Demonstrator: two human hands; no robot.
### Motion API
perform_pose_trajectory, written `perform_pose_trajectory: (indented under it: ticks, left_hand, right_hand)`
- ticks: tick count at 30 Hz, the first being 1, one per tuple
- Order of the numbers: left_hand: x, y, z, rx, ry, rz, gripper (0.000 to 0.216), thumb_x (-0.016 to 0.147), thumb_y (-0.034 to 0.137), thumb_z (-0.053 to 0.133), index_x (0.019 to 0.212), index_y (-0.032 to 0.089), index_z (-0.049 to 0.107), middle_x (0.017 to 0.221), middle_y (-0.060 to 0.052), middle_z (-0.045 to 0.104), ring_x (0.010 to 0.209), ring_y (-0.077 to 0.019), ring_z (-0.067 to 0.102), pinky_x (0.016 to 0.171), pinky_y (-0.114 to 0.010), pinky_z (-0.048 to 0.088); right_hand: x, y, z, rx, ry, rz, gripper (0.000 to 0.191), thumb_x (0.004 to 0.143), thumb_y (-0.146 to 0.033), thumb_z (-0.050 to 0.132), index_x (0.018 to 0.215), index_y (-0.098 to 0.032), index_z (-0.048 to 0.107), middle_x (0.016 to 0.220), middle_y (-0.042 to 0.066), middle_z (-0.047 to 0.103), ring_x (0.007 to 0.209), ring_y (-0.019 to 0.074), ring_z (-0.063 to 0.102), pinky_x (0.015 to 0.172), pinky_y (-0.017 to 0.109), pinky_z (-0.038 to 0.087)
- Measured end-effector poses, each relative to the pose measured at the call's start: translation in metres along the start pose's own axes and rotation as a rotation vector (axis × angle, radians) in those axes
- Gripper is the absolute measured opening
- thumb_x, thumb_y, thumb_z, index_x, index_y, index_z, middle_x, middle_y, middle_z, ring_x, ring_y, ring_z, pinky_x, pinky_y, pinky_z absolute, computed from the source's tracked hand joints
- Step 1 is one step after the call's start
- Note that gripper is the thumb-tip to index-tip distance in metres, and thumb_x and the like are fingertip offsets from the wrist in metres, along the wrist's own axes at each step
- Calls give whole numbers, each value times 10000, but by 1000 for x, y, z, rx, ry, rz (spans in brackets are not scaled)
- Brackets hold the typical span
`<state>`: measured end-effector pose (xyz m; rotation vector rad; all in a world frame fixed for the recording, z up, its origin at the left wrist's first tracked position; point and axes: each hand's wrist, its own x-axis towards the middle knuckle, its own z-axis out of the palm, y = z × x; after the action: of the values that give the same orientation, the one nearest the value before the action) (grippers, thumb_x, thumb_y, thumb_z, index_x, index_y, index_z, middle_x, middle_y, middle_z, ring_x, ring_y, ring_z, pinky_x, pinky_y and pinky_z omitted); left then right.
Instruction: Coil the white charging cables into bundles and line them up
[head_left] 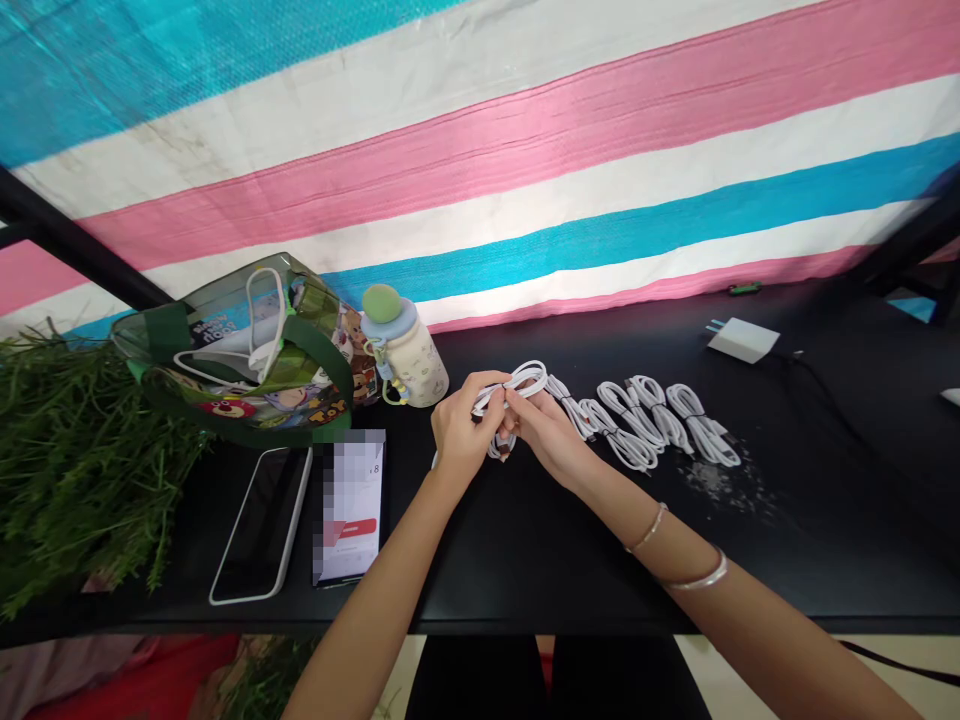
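Note:
Between my two hands is a coiled white charging cable (529,376), held a little above the black table. My left hand (466,425) closes on the coil's left side, thumb pressed near its middle. On the other side, my right hand (551,432) pinches the coil with its thumb close to the left thumb. A dark tie seems to show at the pinch, but the fingers partly hide it. Just right of my hands lie several white cables (630,425), each coiled and bound with a dark tie. A cable end (501,447) shows below my fingers.
A white water bottle (416,365) with a blue and green lid stands behind my left hand. Left of it sits a green clear bag (247,390). Two phones, one dark (262,525) and one lit (356,510), lie front left. A white charger (742,340) is at the right.

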<state>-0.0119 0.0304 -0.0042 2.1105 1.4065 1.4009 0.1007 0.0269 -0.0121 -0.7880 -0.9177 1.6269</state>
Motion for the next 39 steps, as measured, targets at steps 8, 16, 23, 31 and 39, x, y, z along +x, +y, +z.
perform_pose_trajectory:
  ticks: [8, 16, 23, 31, 39]
  left_hand:
    - [-1, 1, 0, 44, 14, -32, 165, 824, 193, 512, 880, 224, 664, 725, 33, 734, 580, -98, 639, 573, -175, 454]
    - [-1, -1, 1, 67, 39, -22, 91, 814, 206, 531, 829, 216, 620, 678, 38, 708, 569, -102, 639, 545, -177, 439]
    - [0, -2, 2, 51, 22, -88, 32, 800, 215, 572, 770, 224, 579, 626, 54, 666, 553, -105, 619, 530, -186, 424]
    - [3, 2, 3, -305, -63, -236, 97, 834, 195, 513, 755, 225, 466, 524, 90, 543, 443, -80, 558, 476, -179, 429]
    - [4, 4, 5, -415, -70, -279, 74, 869, 229, 478, 796, 224, 471, 466, 112, 440, 380, -65, 501, 426, -175, 401]
  right_hand:
    - [0, 1, -1, 7, -9, 12, 487, 573, -617, 740, 625, -202, 492, 496, -81, 500, 458, 77, 501, 493, 231, 448]
    - [0, 0, 0, 14, 9, 18, 512, 549, -631, 748, 606, -200, 479, 491, -76, 498, 463, 77, 501, 481, 220, 444]
    - [0, 2, -2, -12, -20, -7, 490, 610, -631, 713, 602, -199, 482, 512, -63, 487, 477, 88, 499, 431, 214, 433]
    - [-1, -1, 0, -57, -34, -77, 485, 631, -638, 694, 592, -198, 494, 510, -63, 477, 478, 79, 483, 468, 213, 451]
    - [-2, -2, 1, -98, -34, -133, 465, 651, -630, 687, 620, -205, 501, 513, -51, 488, 491, 96, 487, 415, 211, 444]
